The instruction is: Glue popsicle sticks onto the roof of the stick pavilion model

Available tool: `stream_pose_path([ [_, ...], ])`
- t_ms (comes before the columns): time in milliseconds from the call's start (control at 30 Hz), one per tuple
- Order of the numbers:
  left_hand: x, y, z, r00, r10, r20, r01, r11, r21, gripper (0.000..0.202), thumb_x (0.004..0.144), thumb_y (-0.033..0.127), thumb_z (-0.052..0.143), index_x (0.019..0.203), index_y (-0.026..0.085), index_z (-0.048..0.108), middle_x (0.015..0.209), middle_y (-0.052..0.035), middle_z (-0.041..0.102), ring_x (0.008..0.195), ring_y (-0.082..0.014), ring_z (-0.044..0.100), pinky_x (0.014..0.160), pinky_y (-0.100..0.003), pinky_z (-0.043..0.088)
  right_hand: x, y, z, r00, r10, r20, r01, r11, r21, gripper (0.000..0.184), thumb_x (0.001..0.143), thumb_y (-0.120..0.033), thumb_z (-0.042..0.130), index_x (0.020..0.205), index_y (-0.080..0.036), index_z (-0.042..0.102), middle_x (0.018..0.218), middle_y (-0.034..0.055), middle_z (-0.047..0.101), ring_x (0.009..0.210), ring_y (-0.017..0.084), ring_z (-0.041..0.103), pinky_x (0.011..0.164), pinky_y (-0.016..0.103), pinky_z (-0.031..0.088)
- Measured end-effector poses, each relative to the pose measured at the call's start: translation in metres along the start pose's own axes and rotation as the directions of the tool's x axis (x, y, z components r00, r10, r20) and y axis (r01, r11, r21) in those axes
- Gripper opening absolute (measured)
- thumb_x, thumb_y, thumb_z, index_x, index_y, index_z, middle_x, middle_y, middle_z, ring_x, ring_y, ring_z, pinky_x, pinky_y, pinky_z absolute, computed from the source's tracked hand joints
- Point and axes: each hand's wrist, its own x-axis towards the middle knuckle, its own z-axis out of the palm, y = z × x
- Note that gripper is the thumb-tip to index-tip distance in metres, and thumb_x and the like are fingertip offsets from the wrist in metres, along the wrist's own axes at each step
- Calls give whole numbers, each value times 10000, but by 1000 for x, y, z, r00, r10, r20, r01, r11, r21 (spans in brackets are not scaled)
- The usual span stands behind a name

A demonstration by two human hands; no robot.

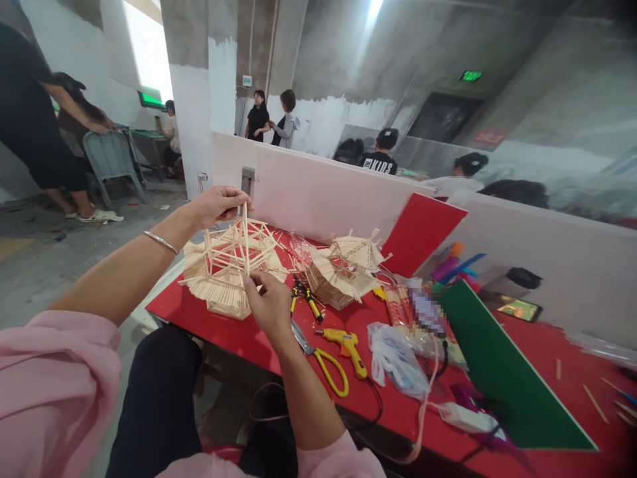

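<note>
My left hand (pixel 221 204) pinches the upper end of a thin wooden stick (pixel 245 239). Lower down, the fingers of my right hand (pixel 269 302) close on the stick's bottom end. The stick stands nearly upright in front of a pagoda-like model (pixel 219 285) built from wooden sticks, with an open lattice on top and flared roof edges. Whether the stick touches the model, I cannot tell. Right of it sits a second stick model (pixel 338 269) with a tiered roof. Yellow-and-black pliers (pixel 311 302) lie between the models, just beyond my right hand.
Near the front edge lie yellow-handled scissors (pixel 331 372) and a yellow glue gun (pixel 348 345). A plastic bag (pixel 395 358), a power strip (pixel 470 419) and a green board (pixel 507 372) are farther right. A pale partition (pixel 318 192) borders the red table (pixel 239 338); people are beyond it.
</note>
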Motion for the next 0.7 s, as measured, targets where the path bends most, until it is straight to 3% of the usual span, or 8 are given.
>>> stream_pose_path([
  [133,-5,10,4,1000,15,0,-15,997,80,188,824,356,701,814,171,730,432,45,403,400,-67,305,414,-258,163,1,0,-2,1000,10,-1,-9,1000,10,253,891,-397,534,876,-227,721,817,3,715,643,130,578,640,249,427],
  [400,-8,16,10,996,20,-85,-13,996,83,149,809,279,726,725,157,744,413,35,415,367,-51,288,416,-244,112,1,5,-6,998,47,28,-46,998,-40,280,879,-427,527,915,-231,724,832,-5,720,608,122,554,631,249,421],
  [567,-7,14,14,992,24,-125,-15,998,68,120,780,227,748,676,166,742,459,2,513,357,-43,302,411,-237,96,1,7,-4,999,47,14,-47,998,-50,293,875,-443,532,912,-229,729,837,-1,728,585,118,553,618,249,425],
  [700,-11,18,19,979,44,-197,-33,998,59,128,794,171,720,668,177,740,404,34,440,360,-47,296,414,-226,121,-1,5,-7,999,36,-3,-36,998,-49,289,875,-432,539,920,-219,729,829,3,723,573,111,539,602,245,420],
])
